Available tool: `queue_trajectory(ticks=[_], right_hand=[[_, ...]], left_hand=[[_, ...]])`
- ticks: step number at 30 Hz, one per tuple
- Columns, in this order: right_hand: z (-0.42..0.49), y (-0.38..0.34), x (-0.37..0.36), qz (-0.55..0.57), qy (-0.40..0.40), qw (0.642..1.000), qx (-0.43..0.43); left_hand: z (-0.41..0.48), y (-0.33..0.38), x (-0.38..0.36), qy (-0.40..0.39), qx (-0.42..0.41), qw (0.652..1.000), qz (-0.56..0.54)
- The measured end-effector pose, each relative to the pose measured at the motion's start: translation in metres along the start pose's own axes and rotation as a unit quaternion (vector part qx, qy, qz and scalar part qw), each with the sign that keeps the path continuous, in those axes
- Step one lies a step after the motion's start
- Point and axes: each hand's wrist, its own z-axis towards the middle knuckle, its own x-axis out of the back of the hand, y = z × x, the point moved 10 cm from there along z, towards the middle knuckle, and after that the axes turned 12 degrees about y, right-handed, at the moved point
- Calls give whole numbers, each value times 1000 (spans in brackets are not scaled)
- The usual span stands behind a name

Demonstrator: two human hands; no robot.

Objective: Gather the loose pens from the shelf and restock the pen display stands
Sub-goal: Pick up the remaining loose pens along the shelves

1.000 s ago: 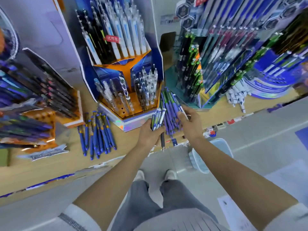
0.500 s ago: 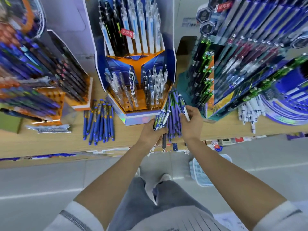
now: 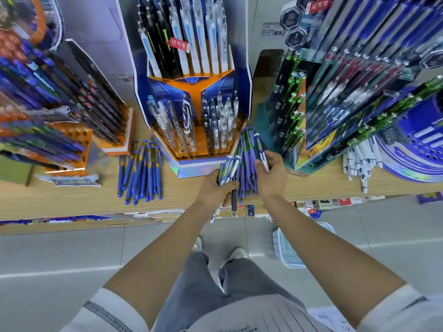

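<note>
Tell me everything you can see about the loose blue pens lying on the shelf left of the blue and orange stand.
The blue pens are a loose batch of plastic-looking pens with blue barrels, yellowish bands and darker ends. They lie flat, side by side and roughly parallel, some overlapping, on the wooden shelf. Their darker ends point toward its front edge, and they sit just left of the blue and orange stand. No hand touches them.

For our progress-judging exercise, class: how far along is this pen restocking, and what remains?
Done: the left hand grips a gathered bundle of pens. In hand: the right hand holds a white pen over the purple pens on the shelf. Left: the blue pens and loose white pens lie unsorted, and the centre stand shows empty holes.
</note>
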Motion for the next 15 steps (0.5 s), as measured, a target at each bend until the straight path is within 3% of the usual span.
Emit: queue_trajectory(ticks=[5, 11, 15], right_hand=[[-5, 1, 11, 35, -22, 999, 7], [-30, 0, 9, 94, -125, 988, 0], [-57, 9, 1, 74, -207, 975, -7]], left_hand=[[-7, 0, 2, -1, 14, 1000, -21], [-16, 2, 1, 22, 4, 999, -39], [-20, 1, -2, 35, -5, 998, -42]])
